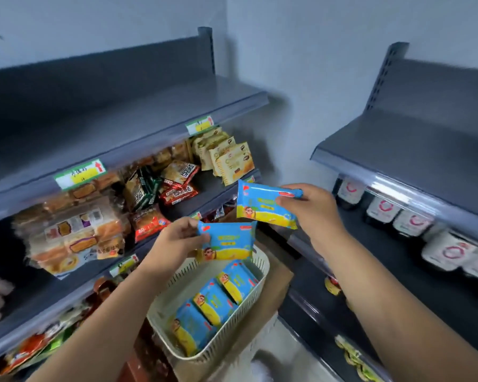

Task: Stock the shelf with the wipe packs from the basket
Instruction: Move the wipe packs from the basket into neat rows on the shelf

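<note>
left hand: thumb and fingers pinch the left edge of the first wipe pack, held just right of it, over the basket's far rim.
right hand: grips the right end of the second wipe pack, held left of it and higher than the first.
basket: cream, slotted, below and between both hands.
spare packs: three in the basket, tilted in a row.
left shelves: beyond the left hand, carrying snack packets.
right shelf: right of the right hand, white jars beneath.
</note>
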